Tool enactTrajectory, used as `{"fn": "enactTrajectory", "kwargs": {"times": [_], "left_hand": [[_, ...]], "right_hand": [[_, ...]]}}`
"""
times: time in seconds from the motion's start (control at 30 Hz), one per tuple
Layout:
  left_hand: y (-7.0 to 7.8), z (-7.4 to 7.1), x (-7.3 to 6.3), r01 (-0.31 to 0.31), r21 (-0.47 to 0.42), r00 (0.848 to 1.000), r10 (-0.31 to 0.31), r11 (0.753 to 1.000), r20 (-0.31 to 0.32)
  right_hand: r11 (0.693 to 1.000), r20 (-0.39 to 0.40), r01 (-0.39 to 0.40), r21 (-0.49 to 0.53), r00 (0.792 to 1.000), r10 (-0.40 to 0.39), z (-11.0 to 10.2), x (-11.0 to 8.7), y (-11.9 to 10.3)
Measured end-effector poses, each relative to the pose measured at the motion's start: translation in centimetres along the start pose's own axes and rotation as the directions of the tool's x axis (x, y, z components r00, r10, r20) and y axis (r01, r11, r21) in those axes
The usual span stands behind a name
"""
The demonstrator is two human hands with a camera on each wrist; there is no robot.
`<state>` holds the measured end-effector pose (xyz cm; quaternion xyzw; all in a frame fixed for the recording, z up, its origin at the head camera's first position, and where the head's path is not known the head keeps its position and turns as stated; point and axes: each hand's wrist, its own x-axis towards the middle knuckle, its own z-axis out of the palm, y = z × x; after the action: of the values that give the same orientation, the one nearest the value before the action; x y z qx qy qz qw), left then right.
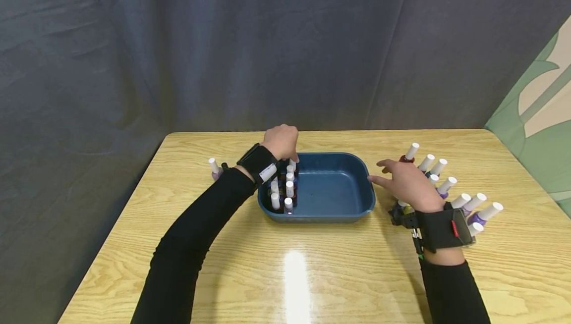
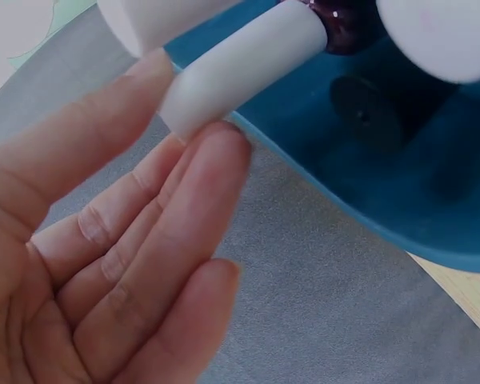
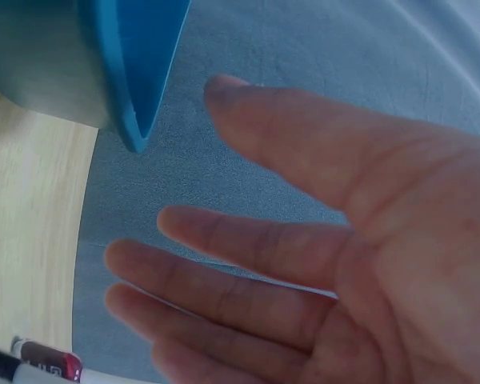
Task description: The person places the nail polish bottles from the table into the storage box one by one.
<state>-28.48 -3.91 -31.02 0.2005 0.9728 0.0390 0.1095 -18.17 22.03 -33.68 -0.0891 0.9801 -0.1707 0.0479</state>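
So my left hand pinches a bottle by its smooth white cylindrical cap, between thumb and fingertip, at the far left of the round-cornered blue bin, where other bottles stand in rows. Wrist bent, knuckles up, fingers pointing down. Opposite, my right hand hovers with thumb and fingers spread, near the bin's right end, above the glossy, wood-grained table.
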Motion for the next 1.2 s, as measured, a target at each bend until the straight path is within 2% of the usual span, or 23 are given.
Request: {"fn": "enactTrajectory", "kwargs": {"times": [0.63,0.93,1.2], "left_hand": [[-0.27,-0.03,-0.05,0.037,-0.061,0.997,-0.033,0.997,0.069],[-0.37,-0.09,-0.16,0.005,-0.111,0.997,0.004,0.994,0.076],[-0.55,-0.12,-0.25,-0.002,-0.138,0.996,0.013,0.990,0.083]], "right_hand": [[1.000,-0.004,0.021,0.012,1.000,-0.021,-0.15,0.06,0.05],[1.000,-0.012,0.029,0.003,1.000,-0.029,-0.05,0.01,0.21],[0.999,-0.022,0.042,-0.005,0.999,-0.042,-0.07,0.19,0.15]]}}
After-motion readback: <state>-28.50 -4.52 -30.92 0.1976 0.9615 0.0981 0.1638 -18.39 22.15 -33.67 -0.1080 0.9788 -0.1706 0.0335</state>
